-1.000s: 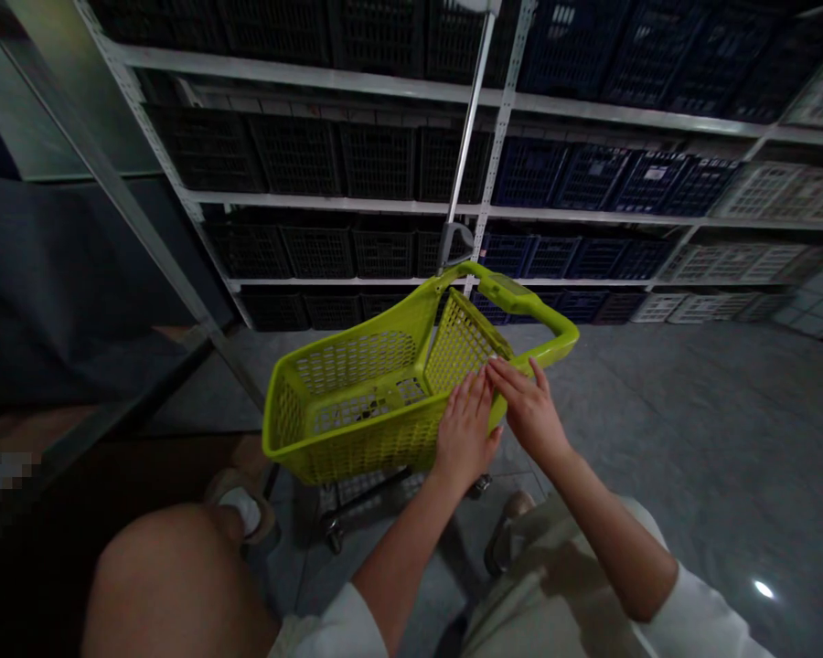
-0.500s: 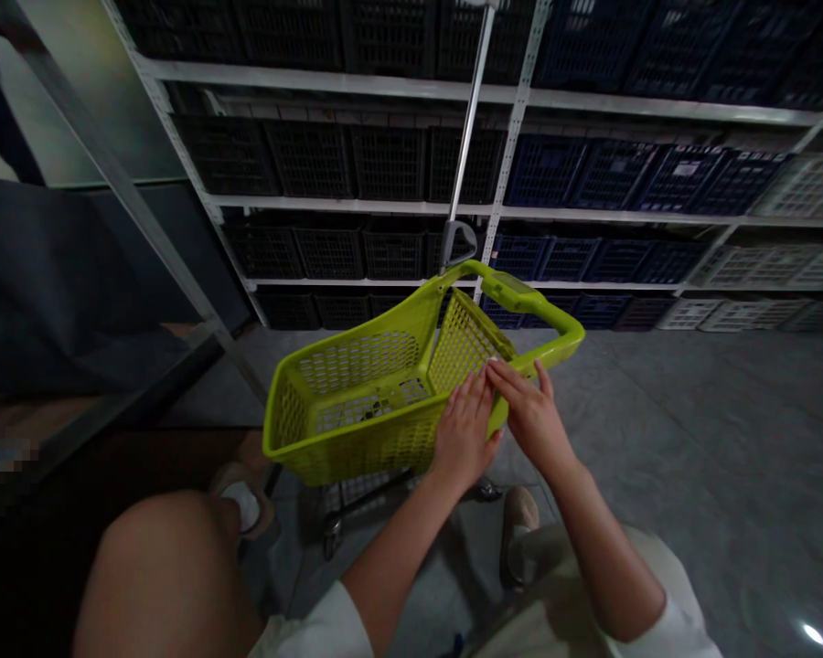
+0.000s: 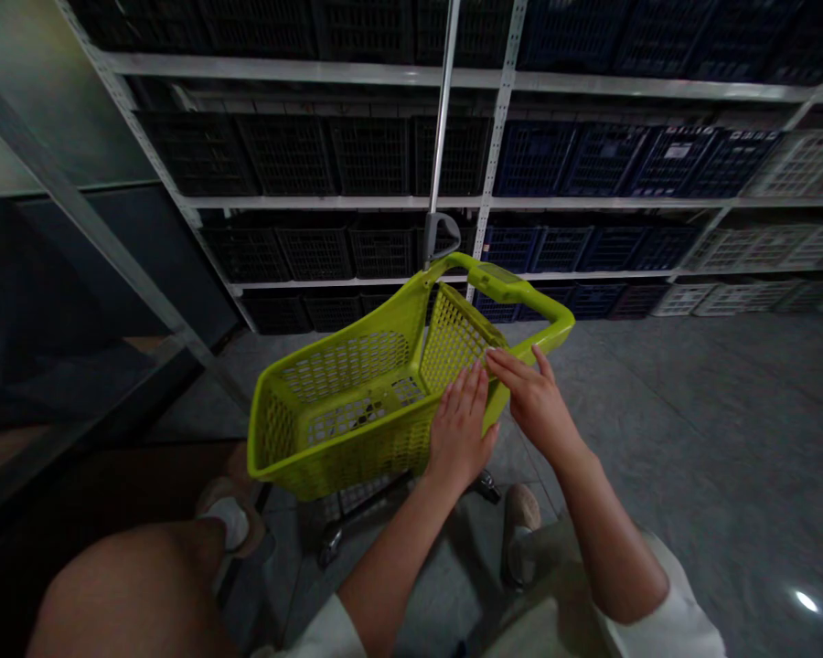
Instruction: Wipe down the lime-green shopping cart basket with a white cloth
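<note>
A lime-green shopping cart (image 3: 343, 457) with perforated plastic walls stands in front of me on dark wheels. My left hand (image 3: 461, 428) lies flat against the near side by its rear corner, fingers stretched over the rim and thumb lower down. Beside it, my right hand (image 3: 533, 388) rests at the base of the green handle (image 3: 552, 327), its fingers extended toward the basket. Both hands look open. The surface beneath the fingers is hidden. Inside the cart, the perforated rear flap (image 3: 456, 334) is visible, along with some dark marks on the basket floor.
White metal shelving (image 3: 357, 203) behind the cart carries rows of black crates (image 3: 284, 164), blue crates (image 3: 539, 163) and pale crates (image 3: 788, 164). A metal pole with a grey grip (image 3: 443, 239) rises behind the cart. A slanted metal beam (image 3: 110, 224) crosses the left side. Grey tiled floor (image 3: 686, 439) extends right.
My view has shifted slightly, so the cart and shelves sit farther left. My fingertips, close together before, now show a small gap. Both hands remain on the cart.
</note>
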Motion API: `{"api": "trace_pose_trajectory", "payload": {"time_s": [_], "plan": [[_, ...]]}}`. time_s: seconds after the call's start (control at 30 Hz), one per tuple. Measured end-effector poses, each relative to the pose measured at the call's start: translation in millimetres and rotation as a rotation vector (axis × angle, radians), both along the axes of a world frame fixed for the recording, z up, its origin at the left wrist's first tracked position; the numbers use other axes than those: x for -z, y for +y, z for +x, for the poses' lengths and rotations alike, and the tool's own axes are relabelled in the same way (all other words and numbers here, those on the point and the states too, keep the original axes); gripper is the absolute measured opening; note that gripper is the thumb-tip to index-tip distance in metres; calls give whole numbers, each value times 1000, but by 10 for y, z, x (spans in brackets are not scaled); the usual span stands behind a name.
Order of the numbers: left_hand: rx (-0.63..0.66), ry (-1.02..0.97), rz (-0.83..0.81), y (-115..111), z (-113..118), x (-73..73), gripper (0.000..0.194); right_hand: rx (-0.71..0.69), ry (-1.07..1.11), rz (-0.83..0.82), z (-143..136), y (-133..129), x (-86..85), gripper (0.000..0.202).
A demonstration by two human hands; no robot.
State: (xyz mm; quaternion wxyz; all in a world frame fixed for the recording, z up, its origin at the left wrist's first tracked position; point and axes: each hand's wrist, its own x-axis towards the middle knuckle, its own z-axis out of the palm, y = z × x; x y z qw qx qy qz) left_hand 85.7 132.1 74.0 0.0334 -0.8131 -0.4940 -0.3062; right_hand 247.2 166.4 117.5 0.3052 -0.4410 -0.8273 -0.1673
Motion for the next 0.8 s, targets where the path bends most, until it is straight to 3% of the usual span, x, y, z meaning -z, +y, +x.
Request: {"api": "trace_pose_trajectory", "payload": {"time_s": [0.07,0.23,0.3,0.47,0.53,0.67,0.73,0.8], "plan": [[10,-7,5,45,-5,-8,80,31,17,-10,119,93,-41,64],[52,-20,17,146,-23,-25,81,290,196,91,508,421,-188,62],[46,-17,23,198,-10,-20,81,249,165,99,399,426,-150,62],[1,-20,13,331,36,-1,79,-40,-51,-4,-4,315,38,66],[2,-24,18,357,38,2,80,-18,-43,13,95,389,28,68],[6,-2,24,359,25,-4,81,214,148,144,485,648,-84,66],[3,19,20,353,25,-6,81,282,207,173,483,684,-106,63],[-3,29,9,353,34,-6,81,221,158,132,304,622,-85,61]]}}
